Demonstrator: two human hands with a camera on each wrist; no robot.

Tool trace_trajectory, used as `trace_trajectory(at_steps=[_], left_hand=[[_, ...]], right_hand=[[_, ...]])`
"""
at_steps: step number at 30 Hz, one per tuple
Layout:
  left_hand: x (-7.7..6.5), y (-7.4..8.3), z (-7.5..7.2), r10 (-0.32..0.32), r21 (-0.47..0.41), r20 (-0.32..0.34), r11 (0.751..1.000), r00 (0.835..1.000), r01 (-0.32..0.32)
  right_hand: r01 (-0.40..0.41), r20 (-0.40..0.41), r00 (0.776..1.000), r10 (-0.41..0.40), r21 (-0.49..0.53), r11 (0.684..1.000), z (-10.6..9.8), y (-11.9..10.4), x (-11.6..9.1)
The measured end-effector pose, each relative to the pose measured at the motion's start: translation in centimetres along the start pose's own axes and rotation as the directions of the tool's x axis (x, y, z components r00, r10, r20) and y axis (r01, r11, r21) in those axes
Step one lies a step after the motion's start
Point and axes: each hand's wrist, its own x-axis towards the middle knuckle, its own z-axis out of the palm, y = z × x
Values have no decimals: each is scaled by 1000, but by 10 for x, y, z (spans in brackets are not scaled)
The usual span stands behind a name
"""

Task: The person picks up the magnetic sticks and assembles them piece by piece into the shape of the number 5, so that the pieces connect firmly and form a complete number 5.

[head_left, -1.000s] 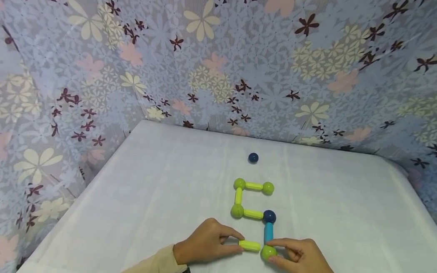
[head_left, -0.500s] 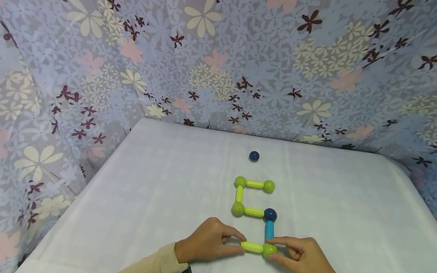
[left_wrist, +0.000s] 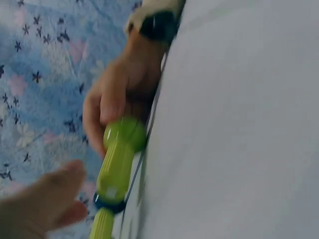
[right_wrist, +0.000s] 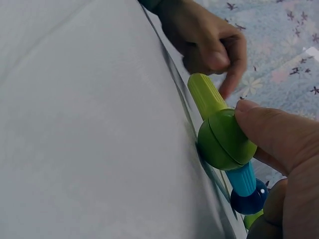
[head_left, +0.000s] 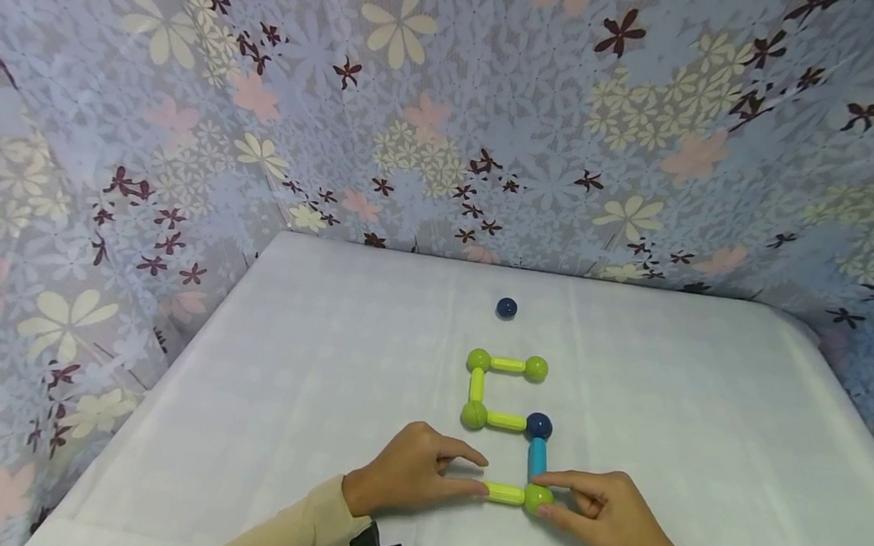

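Observation:
In the head view, my right hand [head_left: 613,513] pinches a green ball [head_left: 538,500] between thumb and finger at the near end of the toy structure. A light green ribbed rod [head_left: 506,494] joins that ball on its left. A blue rod [head_left: 537,459] runs from the ball up to a dark blue ball [head_left: 539,426]. My left hand [head_left: 410,472] is beside the ribbed rod's free end, thumb and forefinger spread apart. The left wrist view shows a gap between these left fingers [left_wrist: 65,181] and the rod [left_wrist: 115,172].
Further green rods and green balls [head_left: 479,360] continue the angular chain away from me. A loose dark blue ball [head_left: 507,308] lies beyond it. A white cloth [head_left: 313,340] covers the table, and a flowered curtain [head_left: 446,123] hangs behind and at the sides.
My left hand brought the ribbed rod rightward against the green ball, then let go, its forefinger lifting away. My right hand keeps holding the ball.

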Motion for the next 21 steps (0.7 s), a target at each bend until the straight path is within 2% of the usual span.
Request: trace_trajectory(at_steps=[5, 9, 12, 14, 17, 19, 21], left_hand=[[10, -6, -16, 39, 114, -79, 993, 996, -29], [24, -11, -27, 4, 156, -89, 988, 996, 10], [47, -18, -39, -66, 126, -86, 989, 994, 77], [67, -24, -48, -134, 68, -79, 988, 988, 139], [100, -35, -61, -254, -23, -79, 967, 964, 253], [119, -44, -66, -313, -36, -83, 950, 946, 311], [136, -52, -69, -362, -6, -88, 932, 928, 363]], right_hand=[[5, -1, 1000, -5, 3, 1000, 0, -1, 1], [-6, 8, 1000, 6, -7, 1000, -4, -1, 1], [-5, 13, 1000, 5, -15, 1000, -6, 0, 1], [-3, 11, 1000, 3, -14, 1000, -7, 1, 1], [12, 8, 1000, -12, 2, 1000, -6, 2, 1], [21, 8, 1000, -21, 14, 1000, -5, 2, 1], [26, 10, 1000, -26, 23, 999, -3, 2, 0]])
